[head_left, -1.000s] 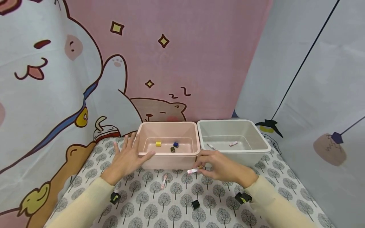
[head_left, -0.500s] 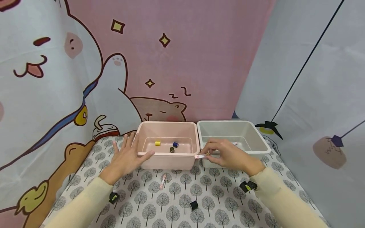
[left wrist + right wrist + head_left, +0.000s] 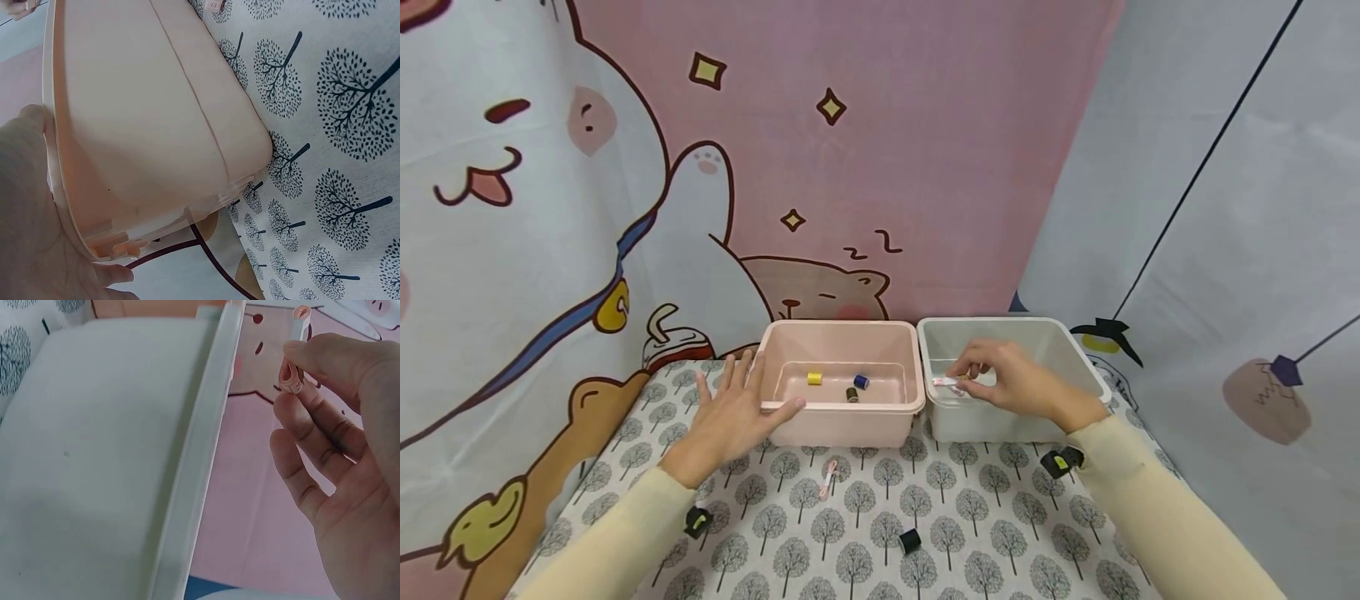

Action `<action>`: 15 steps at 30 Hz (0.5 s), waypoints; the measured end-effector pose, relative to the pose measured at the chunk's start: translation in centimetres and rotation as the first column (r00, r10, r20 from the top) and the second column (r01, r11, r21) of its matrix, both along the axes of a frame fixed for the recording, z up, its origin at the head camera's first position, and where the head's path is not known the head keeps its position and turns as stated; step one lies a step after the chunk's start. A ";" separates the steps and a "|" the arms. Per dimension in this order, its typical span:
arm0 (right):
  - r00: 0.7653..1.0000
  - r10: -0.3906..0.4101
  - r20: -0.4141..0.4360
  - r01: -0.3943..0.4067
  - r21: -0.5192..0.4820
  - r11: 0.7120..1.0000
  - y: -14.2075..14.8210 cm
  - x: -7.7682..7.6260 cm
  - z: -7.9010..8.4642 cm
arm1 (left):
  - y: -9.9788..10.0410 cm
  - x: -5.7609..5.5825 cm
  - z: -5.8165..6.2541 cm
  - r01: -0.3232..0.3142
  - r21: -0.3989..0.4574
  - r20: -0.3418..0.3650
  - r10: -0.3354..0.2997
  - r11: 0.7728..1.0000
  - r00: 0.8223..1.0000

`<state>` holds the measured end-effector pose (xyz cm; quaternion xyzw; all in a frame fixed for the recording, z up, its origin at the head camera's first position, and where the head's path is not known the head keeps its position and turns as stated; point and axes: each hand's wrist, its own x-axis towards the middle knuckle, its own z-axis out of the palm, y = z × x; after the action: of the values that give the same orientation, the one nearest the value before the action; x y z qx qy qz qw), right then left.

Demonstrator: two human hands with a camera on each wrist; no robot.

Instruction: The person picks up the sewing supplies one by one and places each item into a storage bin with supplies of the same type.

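Observation:
My right hand (image 3: 1011,379) is over the near rim of the white bin (image 3: 992,425). Between thumb and fingertips it pinches a small folded measuring tape (image 3: 290,378), pink and white with printed marks. My left hand (image 3: 730,421) rests on the left rim of the pink bin (image 3: 850,427), fingers spread; the left wrist view shows it along that rim. Inside the pink bin lie a yellow thread spool (image 3: 814,378), a blue spool (image 3: 861,382) and an olive spool (image 3: 852,394). The right hand hides much of the white bin's floor.
On the tree-print tablecloth (image 3: 831,533) in front lie another folded pink tape (image 3: 828,479) and a black spool (image 3: 910,541). Both bins stand side by side against a cartoon-print cloth backdrop (image 3: 925,167).
My right hand has carried the folded measuring tape up and to the right, from the cloth before the bins to over the white bin. My left hand stays on the pink bin.

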<state>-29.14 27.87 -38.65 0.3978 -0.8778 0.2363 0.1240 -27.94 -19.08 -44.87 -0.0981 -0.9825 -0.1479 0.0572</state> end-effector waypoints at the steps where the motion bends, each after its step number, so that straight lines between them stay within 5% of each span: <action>1: 1.000 -0.008 0.005 0.008 0.004 1.000 0.2 -0.2 0.1 | 0.0 0.0 0.0 0.000 0.000 -0.001 0.000 1.000 1.000; 15: 0.987 -0.149 0.065 0.145 0.063 0.987 2.6 -3.1 1.2 | 0.0 0.0 -0.1 -0.004 0.002 0.004 0.004 1.000 1.000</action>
<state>-32.19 30.45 -37.41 0.3267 -0.9151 0.2147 0.0991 -27.91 -19.08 -44.92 -0.0958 -0.9826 -0.1489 0.0555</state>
